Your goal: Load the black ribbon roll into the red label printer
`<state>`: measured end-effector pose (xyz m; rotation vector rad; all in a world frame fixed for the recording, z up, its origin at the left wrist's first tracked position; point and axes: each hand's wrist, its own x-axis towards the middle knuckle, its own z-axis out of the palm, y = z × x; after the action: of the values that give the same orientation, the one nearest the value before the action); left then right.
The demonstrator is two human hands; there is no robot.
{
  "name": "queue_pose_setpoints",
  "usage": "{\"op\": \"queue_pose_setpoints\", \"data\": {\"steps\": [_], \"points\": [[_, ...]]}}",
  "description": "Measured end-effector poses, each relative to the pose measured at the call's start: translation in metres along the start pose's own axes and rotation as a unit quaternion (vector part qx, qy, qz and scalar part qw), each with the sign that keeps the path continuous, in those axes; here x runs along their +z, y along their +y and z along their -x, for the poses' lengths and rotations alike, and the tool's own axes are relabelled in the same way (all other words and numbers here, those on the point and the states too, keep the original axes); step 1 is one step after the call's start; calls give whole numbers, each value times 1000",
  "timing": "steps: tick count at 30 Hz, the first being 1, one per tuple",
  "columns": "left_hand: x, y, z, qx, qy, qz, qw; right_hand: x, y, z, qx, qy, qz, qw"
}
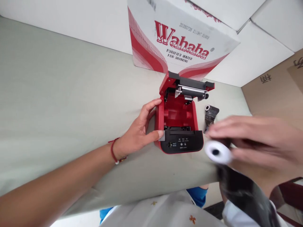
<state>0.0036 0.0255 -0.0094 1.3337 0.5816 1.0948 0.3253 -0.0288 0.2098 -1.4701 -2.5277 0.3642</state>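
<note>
A red and black thermal printer (183,141) rests on the covered table, its lid (189,82) raised and its red paper bay (178,115) bare inside. My left hand (139,130) grips the printer's left side, thumb on the grey tab at the front corner and index finger near the hinge. At the right, my right hand (258,145), smeared by motion, is closed on a paper roll (219,152) with a white end and dark core. A black strip (246,189) trails down from the roll. The roll is just right of the printer, apart from it.
A Wahaha water carton (184,41) stands right behind the printer, against white boxes (267,47). A brown carton (274,91) is at the right. Beside the printer lies a small black piece with a white ringed end (211,114). The table's front edge runs close by my lap.
</note>
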Motion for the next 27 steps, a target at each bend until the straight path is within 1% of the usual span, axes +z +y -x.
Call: {"op": "queue_pose_setpoints", "data": {"steps": [3, 4, 6, 10, 16, 18, 19, 21, 23, 25, 27], "points": [[1, 1, 0, 2, -3, 4, 1000, 31, -6, -48, 12, -2, 7, 1000], [1, 1, 0, 0, -4, 5, 1000, 41, -5, -61, 14, -1, 8, 1000], [1, 1, 0, -5, -1, 3, 1000, 57, -4, -77, 19, 0, 10, 1000], [2, 3, 1, -14, 6, -3, 1000, 78, -3, -88, 41, 2, 40, 998], [2, 3, 2, -10, 5, 0, 1000, 93, -10, -106, 106, -39, 135, 984], [2, 3, 2, -4, 5, -4, 1000, 94, -10, -109, 114, -40, 137, 983], [2, 2, 3, -1, 4, -7, 1000, 93, -9, -108, 103, -36, 127, 986], [1, 1, 3, 4, 1, -13, 1000, 87, -5, -103, 41, -22, 86, 995], [-1, -1, 3, 12, -2, -19, 1000, 74, -2, -92, -45, -10, 32, 998], [-2, -2, 3, 22, -5, -26, 999, 56, -3, -79, -113, -9, -2, 994], [-2, -4, 4, 31, -8, -44, 999, 39, -8, -65, -154, -28, -4, 988]]}}
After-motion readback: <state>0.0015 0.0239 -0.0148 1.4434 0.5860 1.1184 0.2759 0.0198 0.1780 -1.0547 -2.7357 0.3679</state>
